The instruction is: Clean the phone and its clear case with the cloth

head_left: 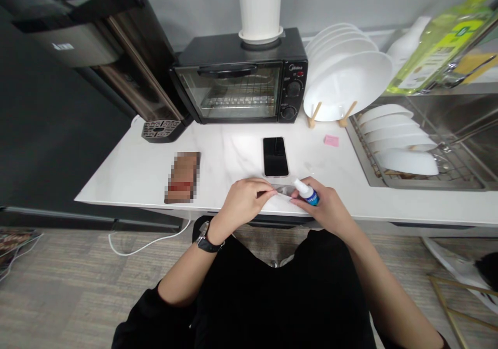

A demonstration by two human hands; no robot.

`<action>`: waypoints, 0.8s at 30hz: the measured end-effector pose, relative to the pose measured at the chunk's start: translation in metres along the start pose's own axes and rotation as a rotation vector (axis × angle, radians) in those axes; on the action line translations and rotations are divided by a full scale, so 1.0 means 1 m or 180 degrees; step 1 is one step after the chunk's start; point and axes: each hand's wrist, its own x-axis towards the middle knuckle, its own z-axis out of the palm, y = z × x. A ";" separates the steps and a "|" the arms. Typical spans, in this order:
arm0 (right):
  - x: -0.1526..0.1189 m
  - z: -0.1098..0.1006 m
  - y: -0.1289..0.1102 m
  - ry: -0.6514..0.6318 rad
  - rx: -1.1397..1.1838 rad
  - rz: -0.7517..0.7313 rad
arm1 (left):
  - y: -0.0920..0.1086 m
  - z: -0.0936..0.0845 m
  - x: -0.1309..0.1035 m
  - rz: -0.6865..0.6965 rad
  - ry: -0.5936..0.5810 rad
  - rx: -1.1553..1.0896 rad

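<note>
My left hand (246, 199) is closed at the counter's front edge, its thumb and fingertips pinching a thin, pale, sheet-like piece (285, 189), greyish and partly see-through. I cannot make out exactly what this piece is. In my right hand (329, 204) is a small white-topped bottle (307, 191) with a blue label, tilted to the left. The thumb of that hand also meets the right end of the pale piece. Just beyond my hands a black-screened smartphone (275, 156) lies flat on the counter.
A blurred-out brown flat object (182, 175) lies left on the white counter (229, 154). Behind stand a toaster oven (241, 89) and a drink machine (128, 64). Rightward are white plates (350, 84), a pink slip (331, 140) and a sink (459, 184) holding bowls (408, 159).
</note>
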 end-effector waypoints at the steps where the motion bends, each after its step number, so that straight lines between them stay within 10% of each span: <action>1: 0.001 -0.001 -0.001 0.0037 0.0056 0.0017 | 0.001 -0.002 0.000 0.0001 0.0015 -0.0027; 18: 0.018 -0.031 -0.058 0.0178 -0.0230 -0.0414 | 0.030 -0.037 0.004 0.0362 0.0228 0.0042; 24: 0.010 -0.039 -0.071 0.0160 -0.0780 -0.0849 | 0.038 -0.046 -0.005 0.1480 0.0727 0.0953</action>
